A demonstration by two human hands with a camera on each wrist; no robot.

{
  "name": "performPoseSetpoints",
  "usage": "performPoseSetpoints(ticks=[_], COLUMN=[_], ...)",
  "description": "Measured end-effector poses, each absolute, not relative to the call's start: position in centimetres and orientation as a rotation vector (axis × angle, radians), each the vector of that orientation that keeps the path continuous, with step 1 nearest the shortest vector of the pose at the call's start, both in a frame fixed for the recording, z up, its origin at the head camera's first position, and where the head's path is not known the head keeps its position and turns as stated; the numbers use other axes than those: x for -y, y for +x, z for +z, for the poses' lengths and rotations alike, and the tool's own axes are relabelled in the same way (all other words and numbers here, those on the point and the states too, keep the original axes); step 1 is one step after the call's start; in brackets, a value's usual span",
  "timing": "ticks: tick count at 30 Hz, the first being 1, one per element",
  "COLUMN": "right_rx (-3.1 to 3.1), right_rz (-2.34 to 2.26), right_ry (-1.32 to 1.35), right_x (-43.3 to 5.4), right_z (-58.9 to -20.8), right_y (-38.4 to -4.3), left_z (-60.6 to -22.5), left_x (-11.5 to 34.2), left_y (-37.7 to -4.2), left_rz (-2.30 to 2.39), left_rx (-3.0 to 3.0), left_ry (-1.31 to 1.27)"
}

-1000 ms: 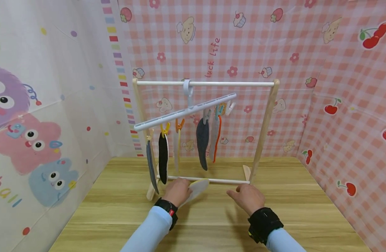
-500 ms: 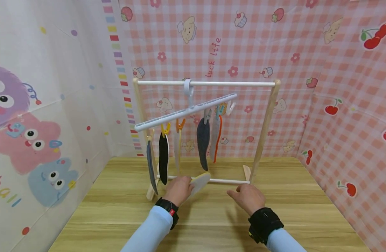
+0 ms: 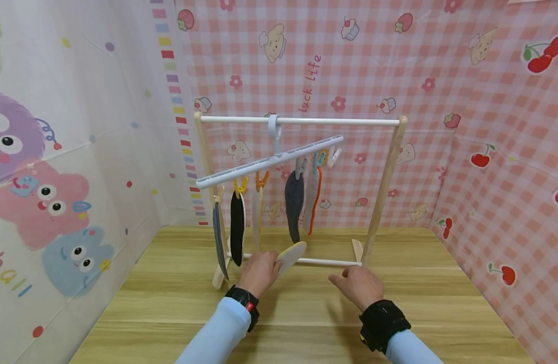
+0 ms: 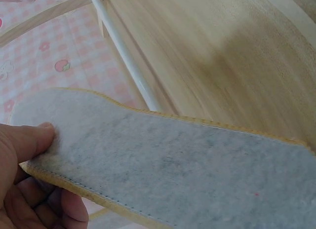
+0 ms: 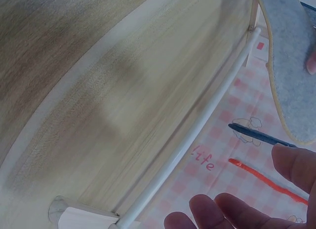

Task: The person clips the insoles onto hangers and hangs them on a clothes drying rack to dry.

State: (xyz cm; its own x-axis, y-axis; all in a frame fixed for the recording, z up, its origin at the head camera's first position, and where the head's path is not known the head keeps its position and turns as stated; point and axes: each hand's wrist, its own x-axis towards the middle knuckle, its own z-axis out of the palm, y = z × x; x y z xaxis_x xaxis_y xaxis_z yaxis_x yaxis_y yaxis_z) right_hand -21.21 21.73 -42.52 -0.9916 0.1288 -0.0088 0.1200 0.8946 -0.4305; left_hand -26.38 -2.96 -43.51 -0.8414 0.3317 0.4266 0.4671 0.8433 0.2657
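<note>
My left hand (image 3: 259,273) grips a pale grey insole (image 3: 291,257) with yellow edging, in front of the rack's lower bar. In the left wrist view the thumb lies on the felt-like face of the insole (image 4: 163,150) near one end, with curled fingers behind. Its free end points up and right in the head view, below a hanging dark grey insole (image 3: 294,202). To the right, my right hand (image 3: 358,288) hovers in front of the lower bar, holding nothing. In the right wrist view its fingers (image 5: 210,214) are loosely bent and apart from the thumb.
A wooden rack with a white top bar (image 3: 338,121) carries a tilted white hanger (image 3: 260,164). Clothespins on it hold several insoles, among them a black one (image 3: 236,227) and an orange-edged one (image 3: 312,202). A white clothespin (image 3: 335,156) hangs bare at the right end.
My left hand has lifted the insole slightly, its free end rising and turning more upright. The right hand stays where it was.
</note>
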Motion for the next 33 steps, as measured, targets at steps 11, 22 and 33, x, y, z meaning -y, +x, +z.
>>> performPoseSetpoints(ticks=[11,22,33], right_rx=[3.030,3.007,3.002], right_rz=[0.684,0.683,0.659], right_ry=[-0.181,-0.150,-0.129], right_x=[-21.9,-22.1,-22.3], right_z=[-42.4,-41.9,-40.9], right_y=[-21.3,-21.2,-21.2], left_z=[-43.5,-43.6,-43.4], left_x=[2.6,2.2,2.1], left_y=[-26.3,-26.3,-26.3], left_rz=[-0.539,-0.551,-0.568], left_rx=[2.624,2.623,2.555], left_ry=[-0.581,-0.558,-0.582])
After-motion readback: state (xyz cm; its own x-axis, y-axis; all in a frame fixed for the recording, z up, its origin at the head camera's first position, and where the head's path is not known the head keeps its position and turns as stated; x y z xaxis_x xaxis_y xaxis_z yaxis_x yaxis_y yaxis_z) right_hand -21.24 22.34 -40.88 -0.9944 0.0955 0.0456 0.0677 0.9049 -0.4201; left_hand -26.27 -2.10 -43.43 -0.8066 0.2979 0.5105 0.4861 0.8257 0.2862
